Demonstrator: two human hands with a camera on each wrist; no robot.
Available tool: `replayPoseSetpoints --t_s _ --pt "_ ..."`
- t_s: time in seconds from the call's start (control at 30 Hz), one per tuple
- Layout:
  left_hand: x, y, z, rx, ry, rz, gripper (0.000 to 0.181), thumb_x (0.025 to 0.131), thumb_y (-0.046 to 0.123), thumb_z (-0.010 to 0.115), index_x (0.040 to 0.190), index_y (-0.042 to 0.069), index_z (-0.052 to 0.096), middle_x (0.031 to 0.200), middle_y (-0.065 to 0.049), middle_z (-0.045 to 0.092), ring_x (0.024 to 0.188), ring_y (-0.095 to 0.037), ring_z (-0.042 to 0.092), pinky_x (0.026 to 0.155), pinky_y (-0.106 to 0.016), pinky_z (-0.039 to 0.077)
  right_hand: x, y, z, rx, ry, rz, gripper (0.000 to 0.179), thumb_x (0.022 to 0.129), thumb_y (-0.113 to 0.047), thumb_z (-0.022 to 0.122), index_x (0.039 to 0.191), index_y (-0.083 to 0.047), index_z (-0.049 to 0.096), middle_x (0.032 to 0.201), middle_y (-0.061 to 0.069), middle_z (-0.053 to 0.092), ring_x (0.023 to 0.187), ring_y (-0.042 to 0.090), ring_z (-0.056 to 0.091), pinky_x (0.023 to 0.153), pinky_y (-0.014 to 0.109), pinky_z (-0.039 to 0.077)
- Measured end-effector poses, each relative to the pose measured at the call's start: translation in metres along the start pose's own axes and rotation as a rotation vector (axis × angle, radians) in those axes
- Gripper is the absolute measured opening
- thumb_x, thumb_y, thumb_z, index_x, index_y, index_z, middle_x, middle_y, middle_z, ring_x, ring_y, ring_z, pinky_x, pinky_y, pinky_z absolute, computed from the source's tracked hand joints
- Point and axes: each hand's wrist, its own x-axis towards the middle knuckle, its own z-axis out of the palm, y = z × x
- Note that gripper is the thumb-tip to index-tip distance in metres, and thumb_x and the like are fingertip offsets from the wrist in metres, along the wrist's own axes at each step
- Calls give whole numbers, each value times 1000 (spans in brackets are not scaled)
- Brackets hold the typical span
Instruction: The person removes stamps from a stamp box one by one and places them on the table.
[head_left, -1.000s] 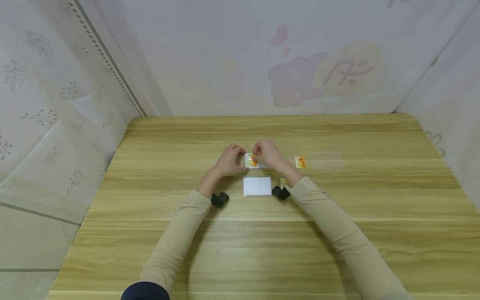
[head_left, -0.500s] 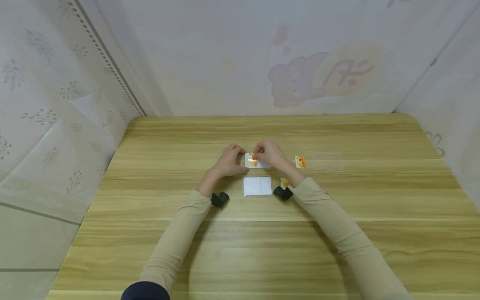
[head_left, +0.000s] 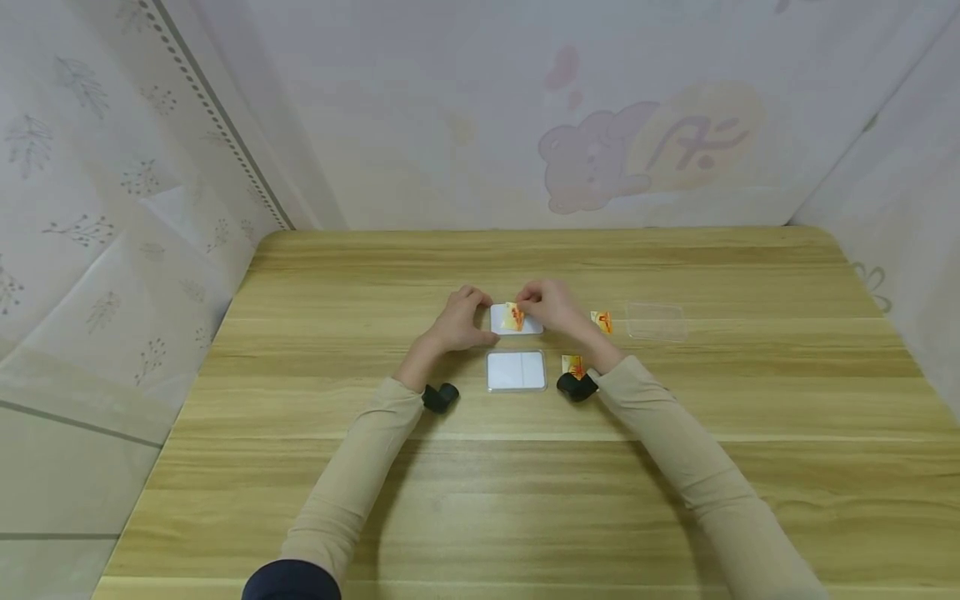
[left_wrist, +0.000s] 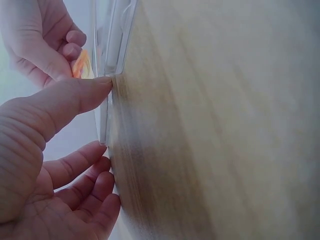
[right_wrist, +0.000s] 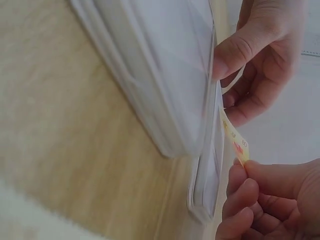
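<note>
My right hand (head_left: pixel 555 307) pinches a small yellow-and-orange picture card (right_wrist: pixel 236 141) between thumb and forefinger at one edge. In the head view the card overlaps the middle of a flat white-filled clear plastic case (head_left: pixel 497 320); the right wrist view shows it tilted up from the case's face. At the case's left end, my left hand (head_left: pixel 459 322) holds the edges, thumb on the near corner and forefinger at the far one. A second such case (head_left: pixel 504 372), its white face split by a line, lies just nearer on the wooden table (head_left: pixel 480 500).
Two more yellow-and-orange cards lie on the table, one (head_left: pixel 602 322) right of my right hand and one (head_left: pixel 572 365) beside the nearer case, partly behind the black wrist camera (head_left: pixel 576 387). A clear plastic lid (head_left: pixel 656 322) lies farther right. Patterned curtains hang behind.
My right hand has drawn the picture card to the right over the case, leaving white showing at its left. The left hand stays in place.
</note>
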Motion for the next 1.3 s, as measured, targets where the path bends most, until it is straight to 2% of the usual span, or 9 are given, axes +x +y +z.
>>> replayPoseSetpoints --t_s 0.77,0.97,1.3 --pt "-3 -1 1 6 -4 20 58 76 16 75 123 -7 50 128 -20 44 123 -36 34 105 -42 30 -14 14 -11 12 37 15 15 91 -4 56 91 7 66 80 13 63 68 17 49 61 25 39" --pt "-4 0 0 11 -3 28 57 77 16 75 123 -7 50 128 -21 44 123 -36 35 105 -42 30 -18 16 -16 11 26 45 16 92 -5 55 95 7 65 84 15 63 72 18 50 64 26 40" --pt "-6 2 0 7 -8 18 57 77 15 74 123 -7 50 128 -20 43 124 -35 34 106 -42 29 -24 21 -24 0 41 52 15 91 -4 56 93 8 65 83 14 62 73 19 49 65 27 40"
